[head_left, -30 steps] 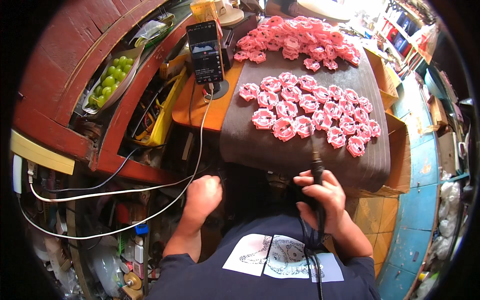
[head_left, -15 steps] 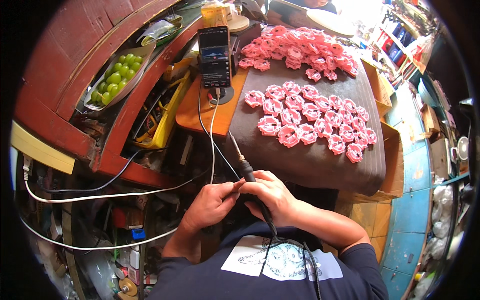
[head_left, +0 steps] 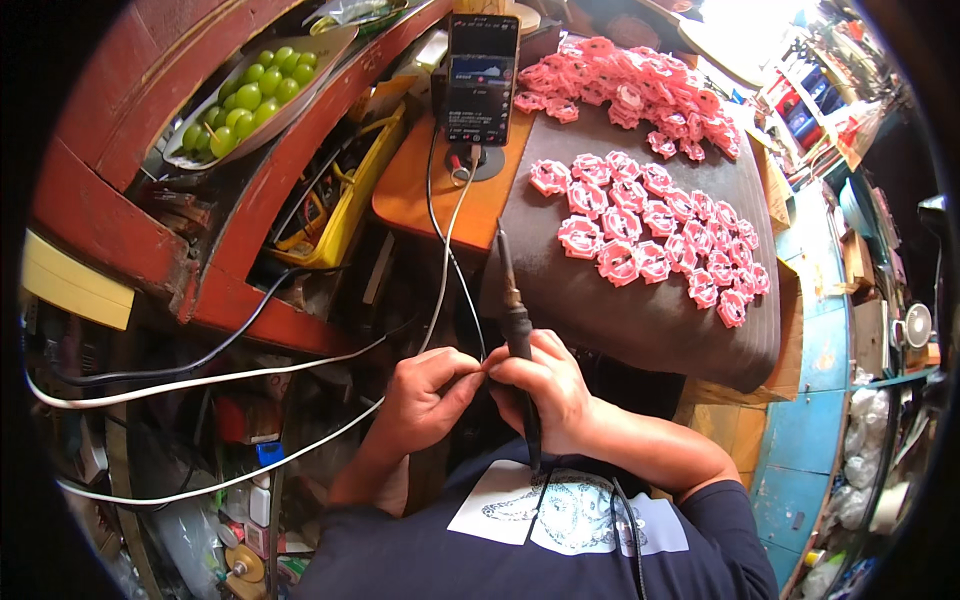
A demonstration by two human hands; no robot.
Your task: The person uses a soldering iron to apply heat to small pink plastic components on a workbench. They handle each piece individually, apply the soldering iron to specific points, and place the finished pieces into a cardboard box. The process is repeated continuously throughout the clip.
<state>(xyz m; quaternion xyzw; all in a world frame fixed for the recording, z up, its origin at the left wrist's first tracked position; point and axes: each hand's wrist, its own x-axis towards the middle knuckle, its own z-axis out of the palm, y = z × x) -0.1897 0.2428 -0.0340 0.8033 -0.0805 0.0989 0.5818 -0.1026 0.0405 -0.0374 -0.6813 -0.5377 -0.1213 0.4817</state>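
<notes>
Dark-covered bench (head_left: 610, 312) bears pink parts (head_left: 621, 223), heaped at its far edge and spread singly toward its near edge, before which the right hand (head_left: 552, 388) is closed around a soldering iron (head_left: 517, 328), tip by the bench's left edge, and the left hand (head_left: 426, 397) is pinched, contents indeterminable.

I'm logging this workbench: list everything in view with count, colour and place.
Soldering iron: one, black-handled, in right hand
Mat: one, dark brown, centre
Small moulded parts: many, pink, on mat
Smartphone: one, black, on stand
Grapes: many, green, in pale tray
Basket: one, yellow, left
Cables: several, white or black, left
Cardboard boxes: number unclear, brown, right
Clutter: uncounted, mixed, both sides
Left hand: one, bare, lower centre
Right hand: one, bare, gripping iron
</notes>
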